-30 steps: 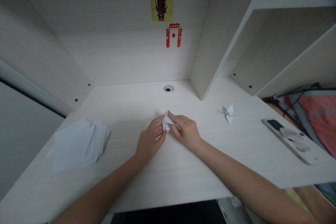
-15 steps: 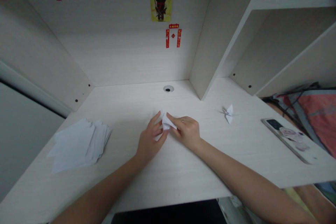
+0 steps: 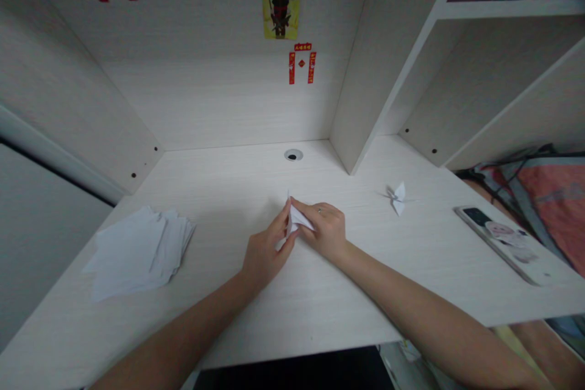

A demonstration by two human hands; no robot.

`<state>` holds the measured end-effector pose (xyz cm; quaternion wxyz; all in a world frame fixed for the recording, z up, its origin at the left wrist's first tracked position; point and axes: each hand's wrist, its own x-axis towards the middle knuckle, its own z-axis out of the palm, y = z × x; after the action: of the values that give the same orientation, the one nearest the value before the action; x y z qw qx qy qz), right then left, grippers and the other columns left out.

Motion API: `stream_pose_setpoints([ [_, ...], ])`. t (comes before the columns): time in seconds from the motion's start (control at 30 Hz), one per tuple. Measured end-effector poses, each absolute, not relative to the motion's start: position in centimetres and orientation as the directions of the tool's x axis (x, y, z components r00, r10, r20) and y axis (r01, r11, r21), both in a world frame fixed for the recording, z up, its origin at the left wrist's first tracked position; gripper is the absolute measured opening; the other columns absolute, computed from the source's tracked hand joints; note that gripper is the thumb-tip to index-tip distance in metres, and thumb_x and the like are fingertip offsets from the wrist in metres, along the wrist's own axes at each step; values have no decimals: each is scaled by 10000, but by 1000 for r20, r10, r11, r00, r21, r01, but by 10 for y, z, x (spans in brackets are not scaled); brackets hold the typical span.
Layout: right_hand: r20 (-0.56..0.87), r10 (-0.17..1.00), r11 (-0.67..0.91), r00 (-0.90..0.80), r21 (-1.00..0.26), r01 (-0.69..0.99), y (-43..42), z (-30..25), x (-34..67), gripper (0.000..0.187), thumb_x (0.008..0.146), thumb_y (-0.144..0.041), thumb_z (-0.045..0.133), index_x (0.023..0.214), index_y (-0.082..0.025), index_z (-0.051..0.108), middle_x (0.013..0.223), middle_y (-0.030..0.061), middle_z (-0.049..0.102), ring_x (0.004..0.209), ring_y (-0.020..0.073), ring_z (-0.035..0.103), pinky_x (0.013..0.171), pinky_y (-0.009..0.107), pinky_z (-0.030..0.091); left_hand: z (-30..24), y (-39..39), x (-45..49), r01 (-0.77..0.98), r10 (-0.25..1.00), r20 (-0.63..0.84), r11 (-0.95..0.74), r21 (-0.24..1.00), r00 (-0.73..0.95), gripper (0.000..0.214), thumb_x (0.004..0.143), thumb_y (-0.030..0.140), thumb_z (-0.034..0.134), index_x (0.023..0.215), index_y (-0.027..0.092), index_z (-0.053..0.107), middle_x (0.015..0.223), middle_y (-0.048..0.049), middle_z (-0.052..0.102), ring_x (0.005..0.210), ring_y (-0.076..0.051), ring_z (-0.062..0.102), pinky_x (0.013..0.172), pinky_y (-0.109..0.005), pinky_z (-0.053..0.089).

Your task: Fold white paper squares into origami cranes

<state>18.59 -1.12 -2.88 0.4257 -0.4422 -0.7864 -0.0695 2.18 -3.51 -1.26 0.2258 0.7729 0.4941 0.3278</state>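
Observation:
A small folded piece of white paper (image 3: 297, 218) is held just above the pale wooden desk (image 3: 292, 298) at its middle. My left hand (image 3: 266, 250) pinches it from the left with thumb and fingers. My right hand (image 3: 325, 228) grips it from the right, a ring on one finger. Most of the paper is hidden between the fingers; a pointed tip sticks up.
A loose stack of white paper sheets (image 3: 137, 251) lies at the left. A finished white paper crane (image 3: 397, 197) stands to the right. A phone (image 3: 507, 242) lies near the right edge. A cable hole (image 3: 293, 155) sits at the back, by a shelf divider (image 3: 365, 79).
Both hands have shifted slightly right and closed tighter on the folded paper. Its pointed tip now stands more upright between the fingers.

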Motion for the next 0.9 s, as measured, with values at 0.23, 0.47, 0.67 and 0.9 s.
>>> stream_pose_setpoints([
  [0.23, 651, 715, 611, -255, -403, 682, -9, -30, 187, 451, 832, -270, 513, 1278, -221, 470, 972, 53, 697, 798, 173, 646, 738, 280, 488, -11, -31, 18, 632, 921, 271, -390, 670, 281, 560, 838, 318, 497, 1367, 286, 319, 1042, 21, 682, 828, -134, 677, 755, -233, 531],
  [0.47, 655, 697, 661, -293, -428, 616, -12, -20, 191, 530, 838, -273, 501, 1347, -221, 364, 1048, 66, 654, 909, 180, 620, 804, 295, 492, -13, -23, 11, 630, 935, 233, -353, 692, 267, 528, 837, 258, 482, 1347, 320, 360, 1263, 27, 554, 960, -169, 641, 844, -277, 517],
  [0.67, 660, 673, 698, -334, -416, 584, -11, -23, 190, 537, 840, -132, 401, 1364, -231, 340, 1004, 55, 645, 903, 171, 603, 791, 298, 498, -10, -24, 12, 583, 934, 227, -350, 733, 276, 577, 817, 214, 495, 1359, 324, 329, 1318, 46, 496, 1032, -166, 605, 901, -291, 491],
  [0.9, 621, 676, 713, -397, -414, 565, -9, -20, 189, 567, 864, -200, 433, 1400, -220, 249, 1082, 81, 622, 957, 193, 584, 830, 335, 495, -10, -20, 11, 423, 951, 160, -264, 867, 266, 524, 829, 238, 477, 1336, 320, 373, 1346, 56, 461, 1072, -166, 580, 903, -301, 496],
])
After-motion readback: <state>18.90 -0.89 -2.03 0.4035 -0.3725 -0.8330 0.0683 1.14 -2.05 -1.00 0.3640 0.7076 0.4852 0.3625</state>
